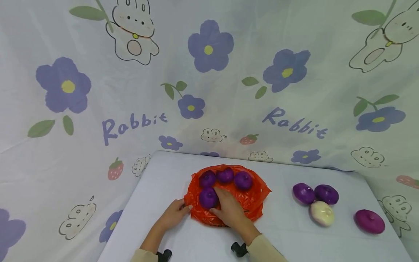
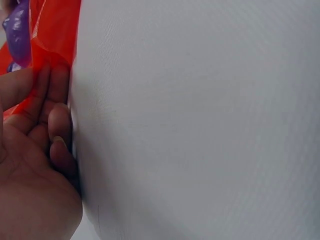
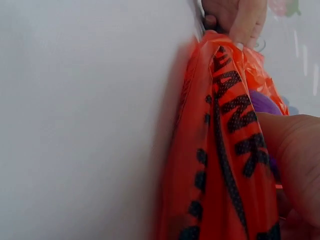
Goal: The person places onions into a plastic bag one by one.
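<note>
A red plastic bag [image 1: 253, 198] lies spread on the white table, its mouth facing up. Inside it, my right hand [image 1: 232, 213] grips a purple onion [image 1: 208, 198] near the left side. Behind that one, three more purple onions sit along the bag's far side, among them the right-hand onion [image 1: 243, 181]. At the bag's left edge my left hand [image 1: 175, 214] pinches the plastic between thumb and fingers; the left wrist view shows fingertips [image 2: 59, 82] behind the red film. Black lettering [image 3: 237, 112] on the bag's near side shows in the right wrist view.
To the right of the bag, two purple onions [image 1: 303, 193] lie against a pale onion [image 1: 322, 213]. A reddish-purple onion [image 1: 369, 221] lies apart, near the right edge of the table [image 1: 281, 233]. A printed cloth [image 1: 229, 98] hangs behind the table.
</note>
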Demonstrator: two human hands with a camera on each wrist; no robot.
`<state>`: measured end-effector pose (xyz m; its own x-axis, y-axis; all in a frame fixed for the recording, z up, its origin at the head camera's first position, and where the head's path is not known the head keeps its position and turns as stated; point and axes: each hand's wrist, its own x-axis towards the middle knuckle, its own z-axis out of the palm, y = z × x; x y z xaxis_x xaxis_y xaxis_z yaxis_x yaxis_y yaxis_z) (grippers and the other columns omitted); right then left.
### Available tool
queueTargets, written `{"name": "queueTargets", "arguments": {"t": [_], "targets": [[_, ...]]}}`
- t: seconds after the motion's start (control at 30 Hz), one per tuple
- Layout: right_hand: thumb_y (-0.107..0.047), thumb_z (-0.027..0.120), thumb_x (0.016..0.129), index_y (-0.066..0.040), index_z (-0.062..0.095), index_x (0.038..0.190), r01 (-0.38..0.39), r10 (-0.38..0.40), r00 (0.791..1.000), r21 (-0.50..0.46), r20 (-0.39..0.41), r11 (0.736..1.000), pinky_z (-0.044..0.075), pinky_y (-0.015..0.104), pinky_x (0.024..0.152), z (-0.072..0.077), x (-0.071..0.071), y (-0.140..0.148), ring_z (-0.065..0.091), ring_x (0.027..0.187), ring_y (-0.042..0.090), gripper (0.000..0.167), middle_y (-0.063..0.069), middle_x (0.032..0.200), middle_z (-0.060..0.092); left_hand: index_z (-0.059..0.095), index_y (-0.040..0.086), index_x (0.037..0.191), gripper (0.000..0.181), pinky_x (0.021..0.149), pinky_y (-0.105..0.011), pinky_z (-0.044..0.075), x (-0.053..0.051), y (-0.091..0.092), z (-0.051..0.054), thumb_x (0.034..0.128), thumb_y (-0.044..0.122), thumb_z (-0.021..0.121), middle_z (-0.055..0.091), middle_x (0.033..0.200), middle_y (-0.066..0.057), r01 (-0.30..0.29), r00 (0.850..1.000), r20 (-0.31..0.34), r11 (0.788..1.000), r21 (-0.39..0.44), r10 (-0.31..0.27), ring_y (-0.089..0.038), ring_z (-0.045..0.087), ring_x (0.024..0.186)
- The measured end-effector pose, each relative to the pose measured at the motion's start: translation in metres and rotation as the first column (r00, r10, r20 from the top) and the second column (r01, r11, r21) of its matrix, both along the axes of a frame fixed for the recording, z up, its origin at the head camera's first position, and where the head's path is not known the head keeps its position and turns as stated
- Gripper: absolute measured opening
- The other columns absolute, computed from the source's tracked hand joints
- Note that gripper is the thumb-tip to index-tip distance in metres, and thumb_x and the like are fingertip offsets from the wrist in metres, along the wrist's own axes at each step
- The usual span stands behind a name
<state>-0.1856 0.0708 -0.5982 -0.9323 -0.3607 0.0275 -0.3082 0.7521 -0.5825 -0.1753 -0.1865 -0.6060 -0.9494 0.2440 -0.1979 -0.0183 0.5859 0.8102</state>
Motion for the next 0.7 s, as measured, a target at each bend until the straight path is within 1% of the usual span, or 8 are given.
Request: {"name": "queueTargets", "arguments": {"t": [0.07,0.3,0.47,0.6,0.7], "targets": [[-0.032,0.086,0.09,-0.009,0.043,0.157,0.011,-0.011,1.0,0.006,0.007,1.0,0.045,0.053,0.108,0.0,0.0,-0.002,0.054,0.136,0.032,0.083,0.012,0.148,0.056,0.072,0.009,0.12,0.026,0.076,-0.041,0.038,-0.001,0.0,0.0,0.1036,0.027,0.065,0.052,0.086,-0.003,0.004,1.0,-0.01,1.0,0.001,-0.004,-0.022,0.046,0.086],[-0.036,0.085,0.089,-0.015,0.042,0.159,0.064,-0.066,0.997,0.053,0.045,0.997,0.051,0.054,0.101,0.0,0.002,-0.007,0.059,0.128,0.032,0.085,0.014,0.139,0.062,0.072,0.01,0.117,0.025,0.073,-0.039,0.038,0.0,0.001,0.0,0.1041,0.029,0.064,0.051,0.087,-0.003,0.003,1.0,-0.006,1.0,0.0,-0.003,-0.022,0.046,0.085],[-0.035,0.086,0.089,-0.015,0.043,0.159,0.082,-0.083,0.996,0.054,0.021,0.995,0.052,0.053,0.099,0.001,0.003,-0.01,0.059,0.128,0.031,0.085,0.011,0.139,0.063,0.072,0.008,0.116,0.024,0.074,-0.039,0.039,0.002,0.001,0.0,0.1041,0.027,0.064,0.053,0.086,-0.002,-0.006,0.999,-0.039,1.0,-0.004,0.006,-0.021,0.047,0.084],[-0.036,0.087,0.088,-0.016,0.044,0.159,0.093,-0.094,0.996,0.052,0.012,0.994,0.053,0.053,0.099,0.0,0.003,-0.012,0.059,0.127,0.031,0.085,0.011,0.14,0.063,0.072,0.008,0.114,0.023,0.073,-0.039,0.038,0.001,0.002,0.001,0.1038,0.027,0.065,0.052,0.086,-0.003,-0.014,1.0,-0.022,1.0,-0.003,0.014,-0.021,0.046,0.084],[-0.037,0.087,0.087,-0.017,0.045,0.158,0.104,-0.106,0.994,0.05,0.029,0.993,0.053,0.055,0.098,0.0,0.003,-0.013,0.059,0.127,0.032,0.085,0.012,0.14,0.063,0.072,0.009,0.115,0.023,0.072,-0.038,0.038,0.001,0.002,0.002,0.1035,0.028,0.065,0.051,0.085,-0.003,-0.018,1.0,-0.004,1.0,-0.001,0.018,-0.021,0.045,0.084]]}}
